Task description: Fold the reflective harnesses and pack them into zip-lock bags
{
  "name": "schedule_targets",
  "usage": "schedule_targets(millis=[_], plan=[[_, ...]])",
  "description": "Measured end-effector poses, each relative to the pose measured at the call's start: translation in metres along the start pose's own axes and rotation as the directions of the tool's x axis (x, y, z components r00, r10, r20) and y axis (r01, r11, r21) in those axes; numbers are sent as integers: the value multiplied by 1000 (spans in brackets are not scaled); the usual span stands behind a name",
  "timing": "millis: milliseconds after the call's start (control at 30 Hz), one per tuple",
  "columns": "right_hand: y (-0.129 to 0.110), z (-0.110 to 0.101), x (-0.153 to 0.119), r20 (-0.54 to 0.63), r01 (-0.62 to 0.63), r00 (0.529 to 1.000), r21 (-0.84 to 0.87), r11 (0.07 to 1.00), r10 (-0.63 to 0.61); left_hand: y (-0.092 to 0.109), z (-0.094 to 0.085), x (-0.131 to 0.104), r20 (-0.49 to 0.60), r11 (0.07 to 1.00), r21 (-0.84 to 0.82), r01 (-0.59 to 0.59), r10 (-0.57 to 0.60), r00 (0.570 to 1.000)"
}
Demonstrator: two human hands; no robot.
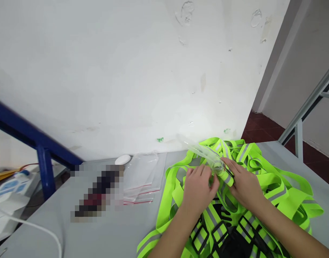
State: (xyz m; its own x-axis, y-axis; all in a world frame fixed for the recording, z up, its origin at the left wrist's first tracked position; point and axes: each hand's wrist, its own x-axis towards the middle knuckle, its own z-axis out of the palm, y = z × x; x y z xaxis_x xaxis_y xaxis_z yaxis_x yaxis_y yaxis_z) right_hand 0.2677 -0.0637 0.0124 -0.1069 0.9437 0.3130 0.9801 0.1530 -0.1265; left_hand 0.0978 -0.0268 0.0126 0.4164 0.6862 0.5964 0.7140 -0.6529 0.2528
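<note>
My left hand [198,186] is closed, its thumb and fingers pinching the mouth of a clear zip bag [200,149] that points up and left. My right hand [243,184] grips a rolled-up neon yellow reflective strap [226,177], whose end sits at the bag's opening; how far it reaches inside is hard to make out. Beneath both hands lies a heap of reflective straps [277,190] with grey stripes, looped loosely over one another. Black plastic buckles [220,231] show near my forearms.
Several flat clear zip bags [140,175] with red seals lie left of the heap on the grey table [110,236]. A white oval object [122,159] and a pixelated item [96,195] are beside them. Behind stands a white wall [143,79]; a blue metal frame [43,154] borders the left.
</note>
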Motion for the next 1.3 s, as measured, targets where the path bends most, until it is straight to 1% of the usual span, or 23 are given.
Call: schedule_targets(millis=[67,133,200,300,400,467,600,667,767,867,1033,1167,1233,1300], plan=[[-1,-1,0,22,-19,1000,10,1000,19,-1,1,0,58,1000,14,22,-23,998],[-2,-2,0,45,-25,999,10,1000,24,-1,3,0,110,999,38,10,-15,994],[-4,-2,-1,69,-27,997,2,1000,27,0,3,-1,139,999,50,-17,9,990],[-8,-2,-2,100,-51,993,-35,998,54,3,3,-2,141,999,15,-44,42,989],[-11,0,-3,112,-77,990,-78,994,85,7,2,-1,97,999,-40,-11,15,995],[-11,1,-2,119,-86,988,-81,993,95,9,3,-2,92,999,-41,6,-2,996],[-8,1,1,131,-120,983,-50,991,126,10,9,-5,199,1000,-15,-27,30,980],[-7,2,1,126,-136,982,-40,990,140,11,12,-6,212,999,-17,-41,44,976],[-8,2,0,103,-144,983,-60,988,150,13,13,-7,139,997,-20,-79,81,987],[-10,0,0,97,-141,984,-116,983,152,15,13,-7,76,993,-29,-114,116,990],[-11,-3,2,104,-114,985,-193,975,136,12,16,-7,115,990,-30,-140,142,983],[-11,-9,7,97,-49,992,-296,954,81,11,16,-8,78,985,-29,-173,174,982],[-10,-16,11,99,-4,994,-344,939,41,9,12,-7,-8,978,-45,-204,204,979],[-10,-24,15,101,43,995,-384,922,-4,6,4,-3,-164,968,-22,-248,241,956]])
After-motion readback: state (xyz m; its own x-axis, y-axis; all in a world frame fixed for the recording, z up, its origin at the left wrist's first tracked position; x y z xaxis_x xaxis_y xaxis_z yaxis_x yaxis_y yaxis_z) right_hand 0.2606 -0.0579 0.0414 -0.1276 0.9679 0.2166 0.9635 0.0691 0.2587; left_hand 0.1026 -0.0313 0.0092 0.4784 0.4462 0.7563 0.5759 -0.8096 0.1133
